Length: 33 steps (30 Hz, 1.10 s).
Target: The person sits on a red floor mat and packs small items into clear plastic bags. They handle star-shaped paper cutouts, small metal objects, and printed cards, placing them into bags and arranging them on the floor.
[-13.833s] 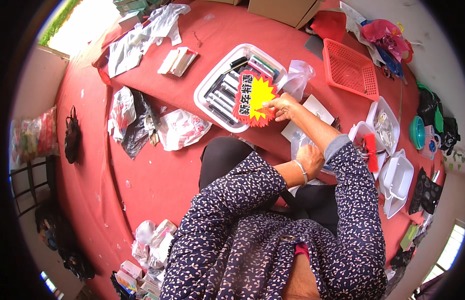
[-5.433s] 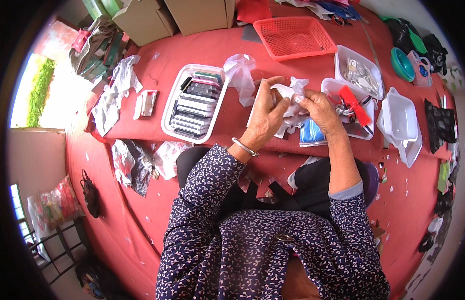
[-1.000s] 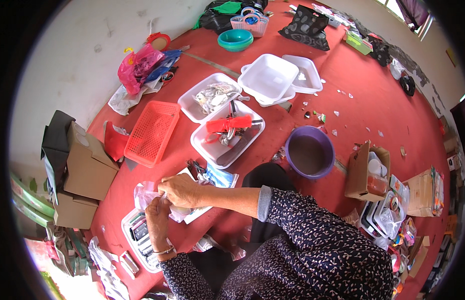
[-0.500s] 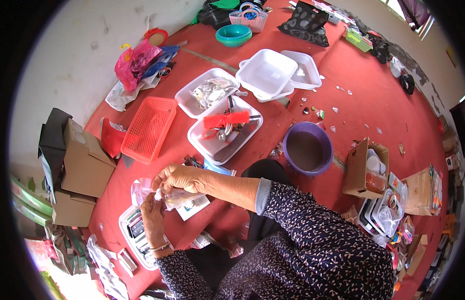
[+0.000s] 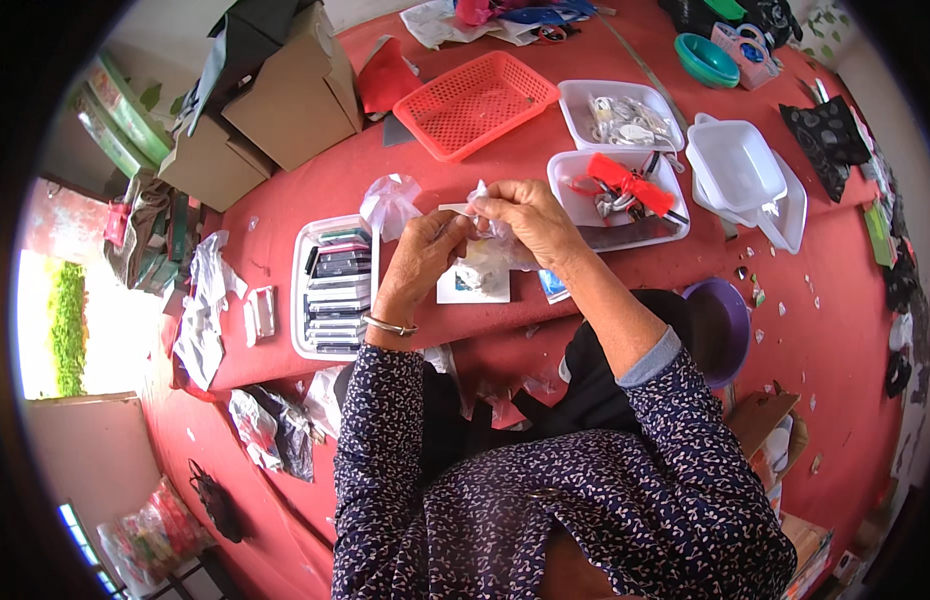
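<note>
My left hand [image 5: 417, 262] and my right hand [image 5: 535, 222] are close together, both pinching the gathered top of a see-through plastic bag [image 5: 497, 250]. Something white shows through the bag; its kind I cannot make out. Below it, on the red floor covering, lies a flat white box [image 5: 490, 292], partly covered by the bag. Beside my left hand is a thin, pinkish plastic bag [image 5: 391, 203]. A white tray [image 5: 300, 300] of stacked flat cases [image 5: 340, 290] stands left of my left forearm.
Beyond my right hand sit a white basin [image 5: 640, 237] with cables and a red item, and another with bagged white cables [image 5: 630, 120]. A red basket [image 5: 475, 105], cardboard boxes [image 5: 290, 90], stacked white tubs [image 5: 737, 165] and a purple basin [image 5: 725, 335] stand around.
My view has swung to the left, so the surroundings appear shifted rightward and turned. Both hands keep hold of the bag, and its white contents hang more plainly below my fingers.
</note>
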{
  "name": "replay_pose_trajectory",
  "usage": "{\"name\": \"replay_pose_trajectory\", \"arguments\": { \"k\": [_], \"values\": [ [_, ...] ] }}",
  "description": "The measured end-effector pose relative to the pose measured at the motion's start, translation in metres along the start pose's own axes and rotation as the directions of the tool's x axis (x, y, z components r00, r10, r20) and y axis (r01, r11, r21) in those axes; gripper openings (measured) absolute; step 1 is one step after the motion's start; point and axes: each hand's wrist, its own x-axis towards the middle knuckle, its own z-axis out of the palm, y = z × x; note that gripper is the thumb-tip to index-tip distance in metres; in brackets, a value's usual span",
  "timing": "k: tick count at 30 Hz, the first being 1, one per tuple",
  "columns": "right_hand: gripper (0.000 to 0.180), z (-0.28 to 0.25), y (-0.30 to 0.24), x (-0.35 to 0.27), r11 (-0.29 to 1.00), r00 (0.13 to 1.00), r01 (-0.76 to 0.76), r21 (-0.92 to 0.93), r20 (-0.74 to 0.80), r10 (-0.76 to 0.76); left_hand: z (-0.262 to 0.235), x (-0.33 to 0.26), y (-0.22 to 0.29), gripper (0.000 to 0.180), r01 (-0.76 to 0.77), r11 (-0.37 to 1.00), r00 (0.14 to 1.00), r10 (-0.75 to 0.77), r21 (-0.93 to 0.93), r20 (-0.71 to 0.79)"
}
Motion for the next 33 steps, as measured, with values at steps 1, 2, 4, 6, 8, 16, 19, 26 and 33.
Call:
{"name": "replay_pose_trajectory", "arguments": {
  "k": [1, 2, 4, 6, 8, 16, 19, 26, 33],
  "values": [
    [0.016, 0.001, -0.005, -0.002, 0.999, 1.0, -0.022, 0.037, -0.008, 0.022, -0.002, -0.001, 0.002, 0.026, 0.032, 0.999, 0.999, -0.032, -0.01, -0.018],
    [0.016, 0.002, -0.006, -0.003, 0.999, 1.0, -0.001, 0.034, 0.02, 0.001, -0.003, -0.003, 0.004, 0.027, 0.064, 0.998, 0.997, -0.064, -0.019, -0.033],
    [0.016, 0.0, -0.009, -0.003, 0.998, 0.996, 0.054, 0.022, 0.066, -0.055, -0.004, -0.003, 0.007, 0.031, 0.057, 0.998, 0.996, -0.059, -0.033, -0.072],
    [0.015, -0.007, -0.005, -0.002, 0.998, 0.994, 0.047, -0.046, 0.105, -0.042, -0.007, -0.001, 0.003, 0.031, 0.03, 0.995, 0.99, -0.043, -0.095, -0.134],
    [0.013, -0.014, -0.004, -0.002, 0.99, 0.992, 0.085, -0.111, 0.103, -0.074, -0.011, 0.002, 0.002, 0.031, 0.011, 0.991, 0.974, -0.04, -0.13, -0.223],
    [0.013, -0.016, 0.007, 0.001, 0.842, 0.936, 0.333, -0.424, 0.039, -0.35, -0.018, 0.003, -0.006, 0.021, -0.014, 0.983, 0.925, 0.083, 0.183, -0.371],
    [0.015, -0.01, 0.001, -0.001, 0.662, 0.859, 0.391, -0.639, -0.005, -0.513, -0.01, 0.004, -0.001, 0.016, -0.035, 0.975, 0.914, 0.121, 0.221, -0.387],
    [0.019, -0.007, 0.025, 0.011, 0.831, 0.883, 0.297, -0.469, -0.196, -0.427, 0.014, 0.005, 0.009, 0.011, -0.19, 0.97, 0.883, 0.237, 0.153, -0.405],
    [0.012, 0.001, 0.023, -0.006, 0.671, 0.905, 0.204, -0.713, -0.124, -0.407, 0.028, 0.009, 0.004, 0.014, -0.212, 0.958, 0.912, 0.264, 0.192, -0.313]
  ]
}}
